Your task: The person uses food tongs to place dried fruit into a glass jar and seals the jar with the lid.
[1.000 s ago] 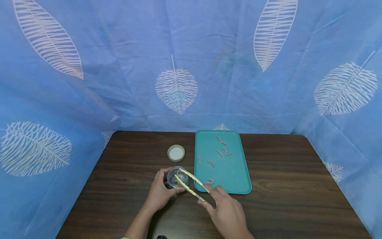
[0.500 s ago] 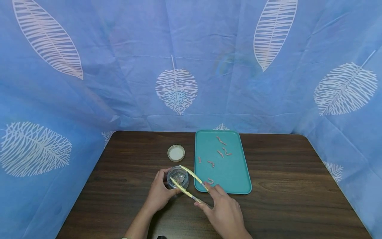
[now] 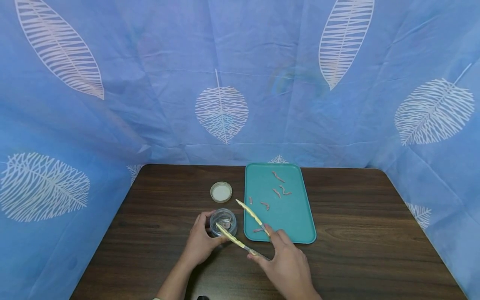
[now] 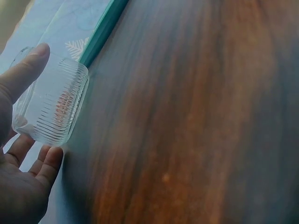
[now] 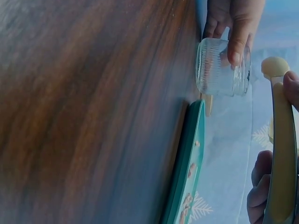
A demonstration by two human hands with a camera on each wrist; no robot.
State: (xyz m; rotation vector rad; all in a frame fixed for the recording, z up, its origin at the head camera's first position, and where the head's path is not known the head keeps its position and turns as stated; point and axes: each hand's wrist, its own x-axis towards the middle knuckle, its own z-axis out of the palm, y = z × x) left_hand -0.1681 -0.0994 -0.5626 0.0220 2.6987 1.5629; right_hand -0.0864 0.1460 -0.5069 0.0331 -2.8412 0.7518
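My left hand grips a clear glass jar, thumb on the near side and fingers round the far side. In the left wrist view the jar shows ribbed glass, with a blurred pinkish patch inside near its base. My right hand holds yellow-tipped tongs, their arms spread wide. One tip overlaps the jar's mouth in the head view, and the other reaches past the tray's left edge; nothing sits between them. Several pink worm-like pieces lie scattered on the teal tray.
A round lid with a pale inside lies on the dark wood table, just beyond the jar. The tray stands right of the jar, reaching to the table's back edge. Blue leaf-patterned cloth hangs behind and at both sides.
The tongs' arms have spread apart, and the far one has swung right, out of the jar's mouth to the tray's edge. My right hand has shifted slightly right. The left hand and jar stay put.
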